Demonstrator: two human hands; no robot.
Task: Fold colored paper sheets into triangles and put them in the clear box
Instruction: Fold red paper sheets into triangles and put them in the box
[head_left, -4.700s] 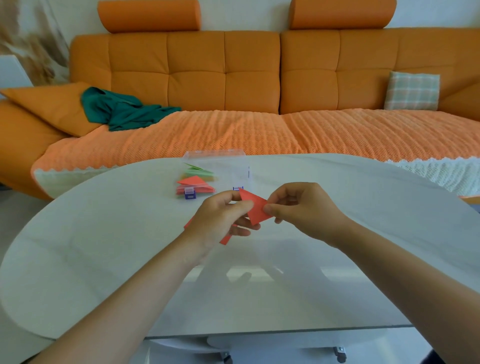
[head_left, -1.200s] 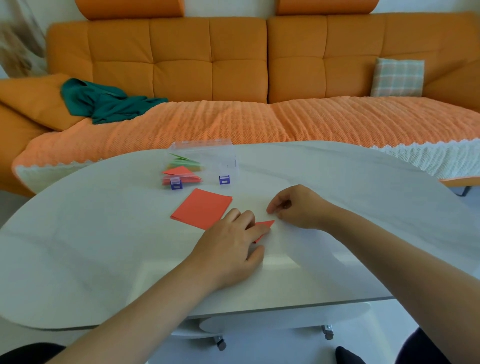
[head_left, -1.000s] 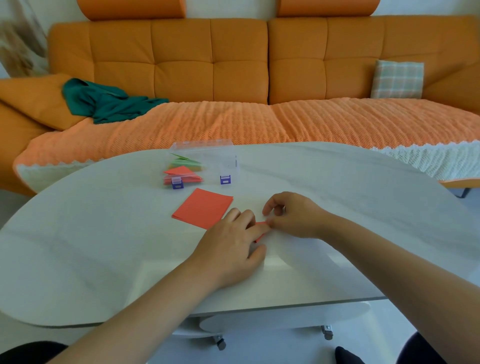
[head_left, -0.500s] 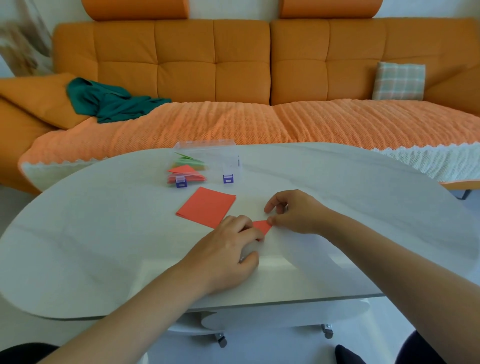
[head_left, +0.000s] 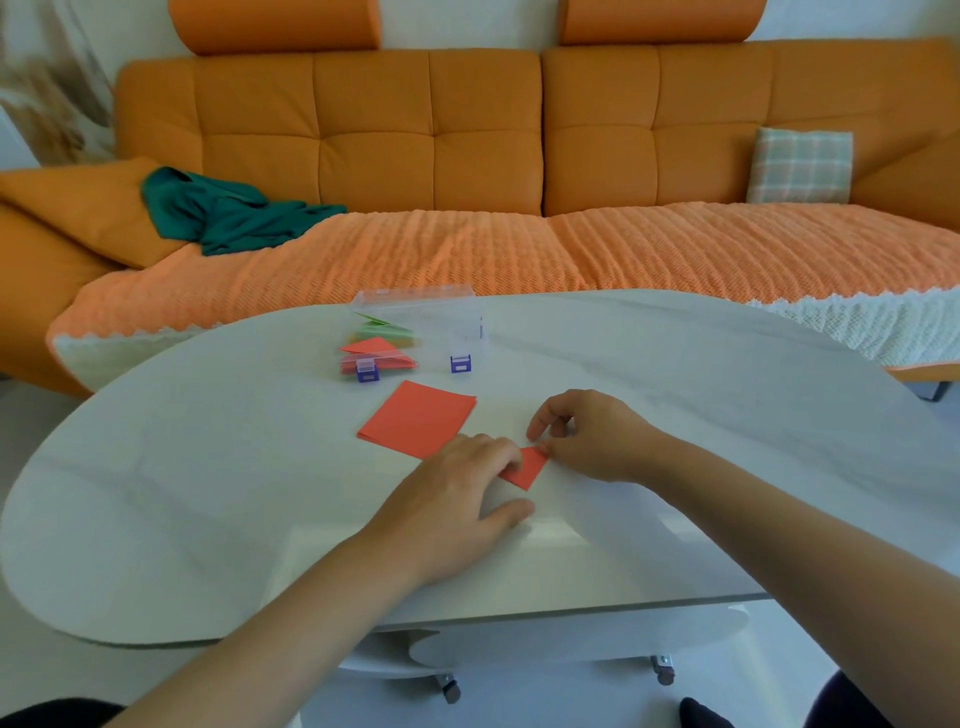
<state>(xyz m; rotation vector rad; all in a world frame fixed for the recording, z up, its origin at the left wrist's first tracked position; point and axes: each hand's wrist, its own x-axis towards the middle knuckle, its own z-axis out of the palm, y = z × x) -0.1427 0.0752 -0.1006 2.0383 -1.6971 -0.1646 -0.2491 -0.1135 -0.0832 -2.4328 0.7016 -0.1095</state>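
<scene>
A small folded red paper (head_left: 530, 466) lies on the white table (head_left: 208, 493). My left hand (head_left: 457, 493) lies flat over its left part and presses it down with straight fingers. My right hand (head_left: 587, 431) touches the paper's right corner with curled fingertips; whether it pinches the corner is unclear. A stack of red sheets (head_left: 418, 425) lies just beyond my left hand. Farther back stands the clear box (head_left: 441, 325) with purple clasps, holding green and red folded triangles (head_left: 376, 348).
An orange sofa (head_left: 467, 156) with a knitted cover runs behind the table. A green cloth (head_left: 223, 213) and a checked cushion (head_left: 800, 166) lie on it. The table's near edge (head_left: 519, 618) is close to my arms.
The paper went from held in the air to flat on the table. In the last second my left hand slid back a little, baring more of the red corner.
</scene>
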